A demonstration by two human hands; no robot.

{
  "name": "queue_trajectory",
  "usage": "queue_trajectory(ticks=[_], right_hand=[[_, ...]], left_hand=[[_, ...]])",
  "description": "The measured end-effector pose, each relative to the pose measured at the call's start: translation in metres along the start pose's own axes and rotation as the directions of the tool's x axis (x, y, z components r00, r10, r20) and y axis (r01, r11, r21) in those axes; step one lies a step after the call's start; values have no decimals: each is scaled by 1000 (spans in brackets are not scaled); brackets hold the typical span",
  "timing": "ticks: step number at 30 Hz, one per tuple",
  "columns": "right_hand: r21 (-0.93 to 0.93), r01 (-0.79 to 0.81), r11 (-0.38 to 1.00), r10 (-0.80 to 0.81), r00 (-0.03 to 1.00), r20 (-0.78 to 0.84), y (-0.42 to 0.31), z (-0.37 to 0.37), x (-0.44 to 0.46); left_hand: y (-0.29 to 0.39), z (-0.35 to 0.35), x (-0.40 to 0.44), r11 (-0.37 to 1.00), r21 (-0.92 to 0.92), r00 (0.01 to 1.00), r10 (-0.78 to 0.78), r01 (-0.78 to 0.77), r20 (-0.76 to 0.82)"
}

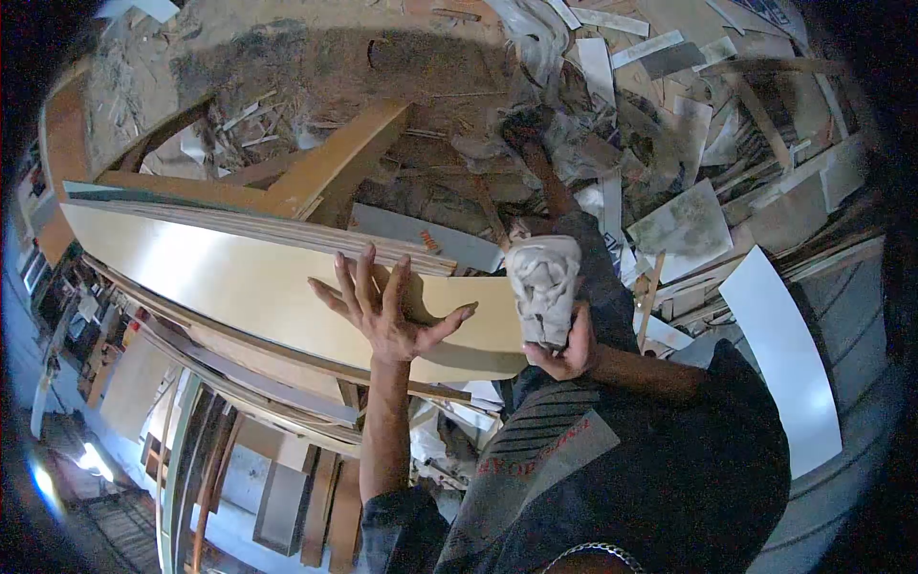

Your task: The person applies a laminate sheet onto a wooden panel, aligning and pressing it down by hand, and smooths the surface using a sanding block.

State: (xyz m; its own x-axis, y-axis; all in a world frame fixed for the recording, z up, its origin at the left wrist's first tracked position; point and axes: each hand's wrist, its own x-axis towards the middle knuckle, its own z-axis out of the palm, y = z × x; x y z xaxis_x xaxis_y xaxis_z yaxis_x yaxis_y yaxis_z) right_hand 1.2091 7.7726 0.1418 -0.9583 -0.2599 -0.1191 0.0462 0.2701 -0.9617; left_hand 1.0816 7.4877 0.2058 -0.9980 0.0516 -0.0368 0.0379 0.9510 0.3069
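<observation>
My left hand [387,311] is spread wide over the glossy cream board [239,277], its fingers pointing at the board's far edge. Whether the palm touches the surface I cannot tell. A whitish, crumpled wad [543,282] with deep folds, looking like bunched cloth, stands upright in my right hand [566,349]. My right fingers close round its lower end, beside the right end of the board. Layered sheet edges [287,237] run along the board's far side.
Timber legs of a wooden frame [354,158] rise beyond the board. Scraps and plastic film [535,38] litter the floor. At right a curved white sheet [789,364] leans near offcuts [684,230]. Stacked boards and panels [287,488] stand at lower left.
</observation>
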Motion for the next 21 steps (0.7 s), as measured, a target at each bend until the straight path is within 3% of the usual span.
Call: queue_trajectory(ticks=[2, 5, 8, 11, 14, 17, 18, 20, 21], right_hand=[[154, -186, 970, 167, 977, 129, -8, -5, -1], [254, -339, 906, 309, 939, 154, -11, 3, -7], [361, -223, 906, 197, 975, 108, -15, 7, 2], [295, -152, 943, 141, 988, 57, -33, -13, 25], [424, -299, 855, 237, 952, 192, -45, -22, 41], [441, -227, 868, 180, 973, 147, -49, -25, 49], [255, -254, 933, 225, 965, 136, -34, -20, 32], [57, -263, 963, 256, 960, 112, -42, -25, 45], [165, -225, 960, 213, 973, 88, -44, -32, 55]], left_hand=[[2, 0, 1, 1000, -8, 1000, 9, -9, -14], [0, 2, 0, 1000, -11, 999, 27, -28, -31], [-4, 4, -3, 1000, -5, 999, 29, -29, -35], [-2, 2, 0, 999, 15, 998, 46, -45, -31], [-1, 1, 2, 997, 40, 998, 61, -60, -34], [1, 7, 1, 1000, 12, 997, 25, -24, -73], [2, 7, 2, 1000, -20, 995, -6, 4, -99], [8, -4, 8, 999, -40, 998, -24, 21, -62], [12, -11, 11, 997, -61, 999, -43, 42, -15]])
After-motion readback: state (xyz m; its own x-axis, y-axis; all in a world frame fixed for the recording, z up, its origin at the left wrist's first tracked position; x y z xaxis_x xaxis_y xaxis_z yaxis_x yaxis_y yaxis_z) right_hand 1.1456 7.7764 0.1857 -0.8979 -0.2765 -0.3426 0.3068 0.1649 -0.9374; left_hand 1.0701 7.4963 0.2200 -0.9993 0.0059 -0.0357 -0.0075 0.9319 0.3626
